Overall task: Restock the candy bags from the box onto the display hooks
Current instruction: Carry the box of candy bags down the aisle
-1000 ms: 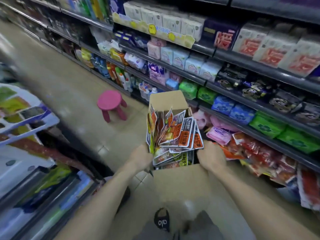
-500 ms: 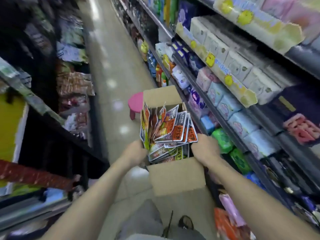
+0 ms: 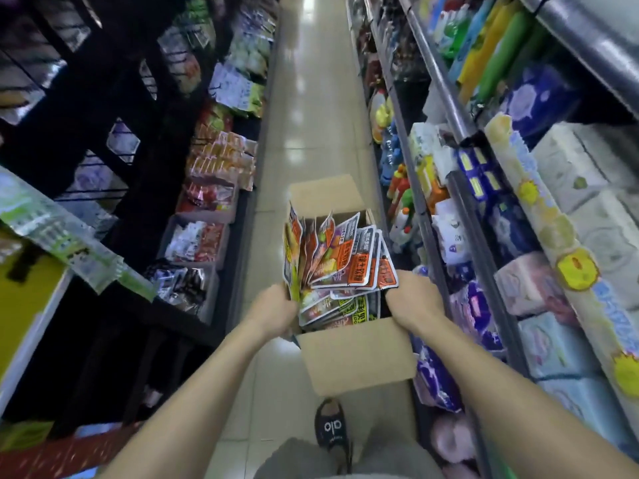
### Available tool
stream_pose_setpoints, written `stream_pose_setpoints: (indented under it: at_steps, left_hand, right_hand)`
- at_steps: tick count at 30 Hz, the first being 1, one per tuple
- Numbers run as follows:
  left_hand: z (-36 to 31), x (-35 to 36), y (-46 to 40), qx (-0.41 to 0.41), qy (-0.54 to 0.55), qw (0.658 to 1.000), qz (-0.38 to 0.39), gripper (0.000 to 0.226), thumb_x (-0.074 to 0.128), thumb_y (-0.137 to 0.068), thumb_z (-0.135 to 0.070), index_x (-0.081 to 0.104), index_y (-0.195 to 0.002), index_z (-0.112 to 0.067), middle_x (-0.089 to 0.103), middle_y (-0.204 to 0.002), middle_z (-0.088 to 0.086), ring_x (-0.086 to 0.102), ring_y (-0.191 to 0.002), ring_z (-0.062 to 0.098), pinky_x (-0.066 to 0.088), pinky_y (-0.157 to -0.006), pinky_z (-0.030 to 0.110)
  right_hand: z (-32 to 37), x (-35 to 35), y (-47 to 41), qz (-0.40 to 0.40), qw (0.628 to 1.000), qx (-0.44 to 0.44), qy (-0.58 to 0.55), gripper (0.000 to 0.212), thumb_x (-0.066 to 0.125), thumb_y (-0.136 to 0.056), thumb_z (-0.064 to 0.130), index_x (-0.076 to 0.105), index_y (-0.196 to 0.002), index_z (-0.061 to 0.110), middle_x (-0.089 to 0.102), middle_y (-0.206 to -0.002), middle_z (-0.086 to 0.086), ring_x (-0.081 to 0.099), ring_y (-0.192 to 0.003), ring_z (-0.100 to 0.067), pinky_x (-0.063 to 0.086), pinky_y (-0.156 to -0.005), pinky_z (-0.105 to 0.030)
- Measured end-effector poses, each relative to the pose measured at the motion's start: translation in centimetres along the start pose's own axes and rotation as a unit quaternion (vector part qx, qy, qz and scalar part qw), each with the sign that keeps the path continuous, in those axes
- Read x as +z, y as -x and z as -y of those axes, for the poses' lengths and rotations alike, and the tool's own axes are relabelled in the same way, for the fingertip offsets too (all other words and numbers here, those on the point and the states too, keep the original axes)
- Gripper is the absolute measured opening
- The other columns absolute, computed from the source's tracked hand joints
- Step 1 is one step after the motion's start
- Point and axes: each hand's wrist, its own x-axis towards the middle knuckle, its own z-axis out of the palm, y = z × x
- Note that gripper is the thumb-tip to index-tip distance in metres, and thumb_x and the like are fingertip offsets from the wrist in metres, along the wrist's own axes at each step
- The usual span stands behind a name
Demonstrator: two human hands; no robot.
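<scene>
Box (image 3: 356, 354) full of candy bags (image 3: 340, 261), none hung yet; I grip its left side with left hand (image 3: 275, 314), right side with right hand (image 3: 413, 299), mid-aisle.

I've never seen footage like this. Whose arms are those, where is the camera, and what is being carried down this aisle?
No machine here: a person wears a wide-angle camera on the head, looking forward and down, so you see their own arms. The left hand and right hand each grip a side of an open cardboard box. Candy bags stand fanned out of its top. The person stands in a shop aisle, with packed shelves on the right and hanging snack packets on the left. A sandalled foot shows below.
</scene>
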Motion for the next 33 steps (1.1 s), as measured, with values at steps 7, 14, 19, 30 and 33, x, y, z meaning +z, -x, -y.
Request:
stream_pose_setpoints:
  at_steps: [7, 14, 19, 30, 33]
  left_hand:
    - [-2.8, -7.0, -11.2, -0.042, 0.024, 0.998, -0.039, 0.015, 0.062, -0.092, -0.036, 0.058, -0.087, -0.024, 0.076, -0.093, 0.008, 0.074, -0.076, 0.031, 0.063, -0.077, 0.048]
    - [-5.5, -12.6, -22.1, -0.094, 0.047, 0.988, -0.110, 0.022, 0.060, -0.098, -0.041, 0.063, -0.110, -0.023, 0.068, -0.095, 0.002, 0.073, -0.086, 0.032, 0.059, -0.074, 0.037]
    - [-5.7, -17.1, -28.2, -0.125, 0.087, 0.979, -0.133, 0.015, 0.060, -0.099, -0.043, 0.058, -0.106, -0.029, 0.072, -0.093, 0.004, 0.070, -0.076, 0.029, 0.059, -0.073, 0.037]
    - [-1.3, -26.2, -43.1, -0.219, 0.152, 0.954, -0.140, 0.010, 0.054, -0.098, -0.011, 0.061, -0.092, -0.017, 0.063, -0.065, -0.003, 0.062, -0.048, 0.008, 0.043, -0.047, 0.023]
    - [-1.1, -28.0, -44.8, -0.230, 0.162, 0.949, -0.140, 0.014, 0.053, -0.099, -0.009, 0.061, -0.091, -0.017, 0.062, -0.064, -0.003, 0.057, -0.038, 0.002, 0.037, -0.040, 0.016]
  right_hand:
    - [7.0, -4.0, -13.9, 0.025, 0.998, -0.055, -0.017, 0.019, 0.043, -0.091, 0.014, 0.052, -0.077, 0.022, 0.073, -0.111, -0.020, 0.056, -0.085, -0.039, 0.039, -0.069, -0.036]
    - [14.8, -6.0, -29.6, 0.049, 0.990, -0.133, -0.001, 0.023, 0.047, -0.094, 0.018, 0.071, -0.095, 0.018, 0.076, -0.109, -0.015, 0.065, -0.093, -0.039, 0.049, -0.076, -0.038]
    - [21.4, -7.9, -37.8, 0.076, 0.979, -0.186, 0.038, 0.025, 0.047, -0.092, 0.013, 0.071, -0.100, 0.013, 0.073, -0.113, -0.024, 0.064, -0.102, -0.047, 0.041, -0.073, -0.037]
    - [35.4, -5.3, -53.3, 0.118, 0.966, -0.219, 0.073, 0.021, 0.051, -0.087, 0.009, 0.069, -0.098, 0.010, 0.073, -0.107, -0.025, 0.063, -0.094, -0.047, 0.037, -0.066, -0.036]
    - [38.1, -5.4, -55.7, 0.131, 0.960, -0.228, 0.095, 0.022, 0.051, -0.085, 0.011, 0.068, -0.098, 0.012, 0.074, -0.106, -0.023, 0.064, -0.094, -0.046, 0.037, -0.066, -0.036]
